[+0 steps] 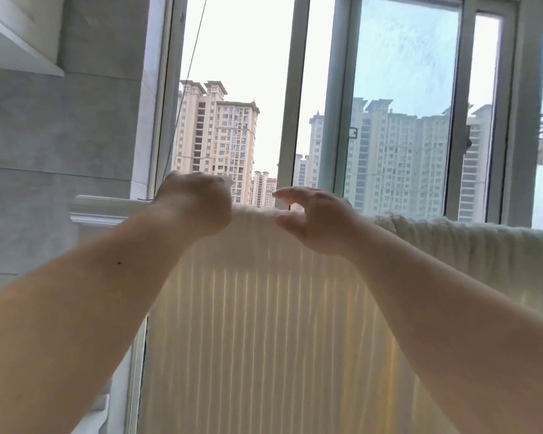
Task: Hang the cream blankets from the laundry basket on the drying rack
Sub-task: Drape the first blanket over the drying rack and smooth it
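Your left hand (198,203) is raised at the top edge of the blanket (264,324), near that edge's left end. The fingers are curled away from the camera, so only the back of the hand and the wrist show. You cannot tell whether they pinch the fabric or merely rest on it.

Your right hand (308,214) is just beside the left hand, at the same top edge. Its fingers are spread and curved, with the thumb below and the other fingers above. The thumb touches or nearly touches the fold of the blanket. Nothing is clamped between the fingers.

The blanket is draped over a horizontal support that is hidden under the fabric. It hangs straight down from that edge and fills the lower centre of the view. It is cream and ribbed, with vertical stripes of light showing through it.

A second blanket (470,242) hangs on the same line to the right, its near end just beside the first blanket's right corner.

Behind both blankets is a window (398,98) with a pale frame. Apartment towers (217,133) stand outside. A grey wall (60,136) is on the left.
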Demonstrator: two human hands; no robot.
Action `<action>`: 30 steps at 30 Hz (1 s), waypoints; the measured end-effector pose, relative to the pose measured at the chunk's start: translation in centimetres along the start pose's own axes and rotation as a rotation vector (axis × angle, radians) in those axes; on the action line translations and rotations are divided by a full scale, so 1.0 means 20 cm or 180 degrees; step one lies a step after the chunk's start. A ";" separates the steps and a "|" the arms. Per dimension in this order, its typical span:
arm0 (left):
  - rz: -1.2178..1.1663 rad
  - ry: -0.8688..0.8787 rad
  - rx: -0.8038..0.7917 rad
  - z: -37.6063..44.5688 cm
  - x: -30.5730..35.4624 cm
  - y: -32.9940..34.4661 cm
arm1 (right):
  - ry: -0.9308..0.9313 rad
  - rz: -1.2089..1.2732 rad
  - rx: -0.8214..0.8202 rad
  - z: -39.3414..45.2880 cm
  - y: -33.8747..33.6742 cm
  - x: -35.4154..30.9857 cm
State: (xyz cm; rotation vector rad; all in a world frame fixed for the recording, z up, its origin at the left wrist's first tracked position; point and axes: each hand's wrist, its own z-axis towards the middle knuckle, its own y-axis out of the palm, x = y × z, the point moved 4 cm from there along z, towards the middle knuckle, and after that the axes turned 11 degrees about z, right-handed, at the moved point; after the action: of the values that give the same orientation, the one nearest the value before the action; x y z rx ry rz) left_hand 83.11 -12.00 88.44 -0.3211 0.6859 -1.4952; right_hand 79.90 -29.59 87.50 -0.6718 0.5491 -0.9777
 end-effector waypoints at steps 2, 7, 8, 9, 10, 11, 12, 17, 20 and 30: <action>-0.0367 0.0283 0.0441 0.01 0.15 -0.05 | 0.0157 0.0297 0.0622 -0.05 -0.14 0.10; -0.0774 0.0985 -0.0289 0.05 0.53 -0.04 | 0.1075 -0.0050 0.0548 -0.22 -0.42 0.53; -0.0796 0.0996 -0.0447 0.05 0.56 -0.02 | 0.1224 -0.0028 0.0367 -0.26 -0.44 0.61; -0.0870 0.0957 -0.0477 0.06 0.58 0.00 | 0.1331 -0.0009 0.0208 -0.30 -0.46 0.69; -0.0999 0.0867 -0.0356 0.06 0.57 0.01 | 0.1366 -0.0061 0.0090 -0.32 -0.47 0.76; -0.1104 0.0705 -0.0164 0.08 0.54 0.02 | 0.1357 -0.0171 0.0010 -0.34 -0.47 0.81; -0.1106 0.0446 -0.0055 0.09 0.49 0.03 | 0.1313 -0.0289 -0.0010 -0.34 -0.47 0.86; -0.0689 -0.0521 0.0076 0.10 0.53 -0.08 | 0.0671 -0.0136 0.0094 -0.33 -0.48 0.94; -0.0597 -0.0047 0.0464 0.11 0.90 -0.21 | 0.0571 -0.0011 0.0289 -0.37 -0.57 1.07; -0.0256 -0.0127 -0.0874 0.09 1.27 -0.14 | 0.1533 -0.0508 0.0374 -0.73 -0.99 1.85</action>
State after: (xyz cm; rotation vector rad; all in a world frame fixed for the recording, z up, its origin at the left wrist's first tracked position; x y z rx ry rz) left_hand 80.25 -37.36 86.02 -0.5923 0.8562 -1.4671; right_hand 75.58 -73.86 87.47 -0.3753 0.8608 -1.3230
